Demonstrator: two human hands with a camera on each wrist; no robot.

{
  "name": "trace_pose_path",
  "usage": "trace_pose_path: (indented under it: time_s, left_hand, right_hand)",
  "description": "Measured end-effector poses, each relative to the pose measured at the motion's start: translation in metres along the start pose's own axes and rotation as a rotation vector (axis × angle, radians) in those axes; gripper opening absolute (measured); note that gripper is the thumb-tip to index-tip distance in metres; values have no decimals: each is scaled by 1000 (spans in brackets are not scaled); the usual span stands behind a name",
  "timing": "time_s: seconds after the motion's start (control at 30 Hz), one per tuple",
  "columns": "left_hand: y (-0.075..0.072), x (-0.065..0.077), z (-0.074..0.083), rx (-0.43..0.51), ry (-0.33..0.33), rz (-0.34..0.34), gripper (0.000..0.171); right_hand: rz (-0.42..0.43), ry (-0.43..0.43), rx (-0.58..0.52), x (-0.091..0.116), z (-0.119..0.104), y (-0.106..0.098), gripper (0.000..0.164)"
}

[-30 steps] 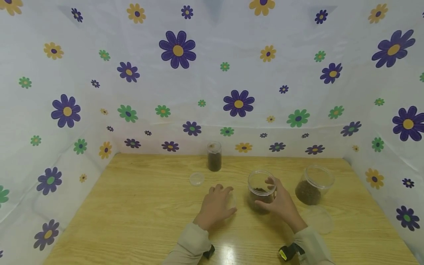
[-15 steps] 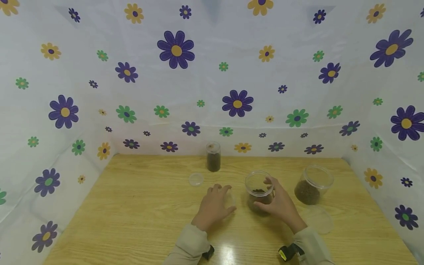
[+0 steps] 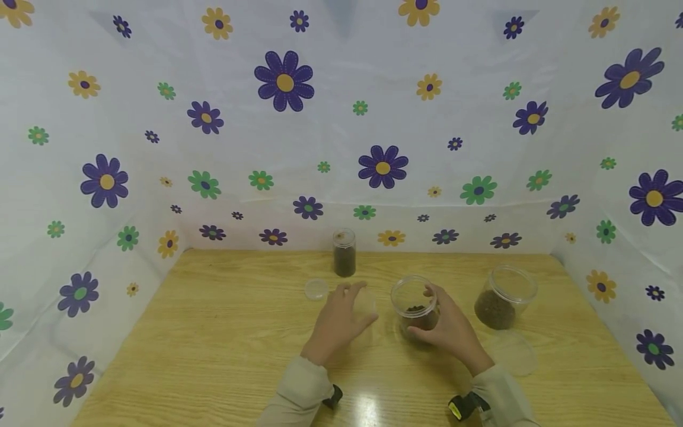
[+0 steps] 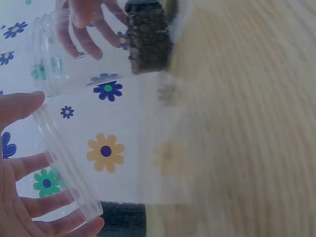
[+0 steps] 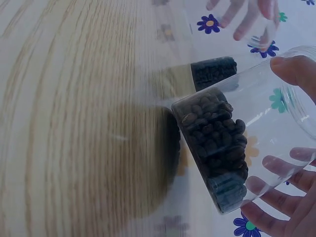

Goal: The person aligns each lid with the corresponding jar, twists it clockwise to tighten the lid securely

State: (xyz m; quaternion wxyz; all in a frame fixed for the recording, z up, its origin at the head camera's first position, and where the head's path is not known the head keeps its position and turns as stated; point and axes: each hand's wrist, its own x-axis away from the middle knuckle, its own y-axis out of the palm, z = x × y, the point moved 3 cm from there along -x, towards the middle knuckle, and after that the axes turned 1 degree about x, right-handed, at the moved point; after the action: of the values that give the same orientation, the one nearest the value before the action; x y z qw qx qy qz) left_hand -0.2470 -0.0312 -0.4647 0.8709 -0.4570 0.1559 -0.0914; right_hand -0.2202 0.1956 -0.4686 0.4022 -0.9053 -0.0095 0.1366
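My right hand (image 3: 450, 326) grips the side of an open clear jar (image 3: 412, 293), thumb near its rim in the right wrist view. Dark coffee beans (image 5: 217, 143) fill the lower part of this jar, which leans a little to the left. To its left, my left hand (image 3: 333, 326) holds a round clear lid (image 4: 69, 163) by the edge, thumb on one side and fingers on the other. The lid is on edge, facing the jar, with a gap between them in the head view.
A narrow lidded jar (image 3: 344, 258) of dark contents stands at the back, a small clear lid (image 3: 316, 289) beside it. At right is a wide open jar (image 3: 498, 305), partly filled, with a large clear lid (image 3: 513, 354) lying before it. Flowered cloth (image 3: 331, 130) surrounds the wooden table (image 3: 213, 344).
My left hand has moved up and slightly left, tilting the lid up on edge. The jar's rim in my right hand has leaned left.
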Motion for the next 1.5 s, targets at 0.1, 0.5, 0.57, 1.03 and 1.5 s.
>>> trace_pose_path:
  time_s: [0.1, 0.5, 0.57, 1.03, 1.5]
  left_hand:
    - [-6, -3, 3, 69, -7, 14, 64]
    - [-27, -6, 28, 87, 159, 93, 63]
    - [-28, -6, 32, 107, 178, 84, 63]
    - [-27, -12, 53, 81, 267, 16, 65]
    - [-26, -17, 63, 53, 243, -59, 65]
  right_hand:
    - [3, -10, 7, 0, -2, -1, 90]
    - [-12, -28, 61, -2, -8, 1, 92]
    - [-13, -31, 72, -3, -9, 2, 92]
    - [-7, -46, 99, -3, -17, 4, 93]
    - [-2, -70, 135, -4, -18, 6, 92]
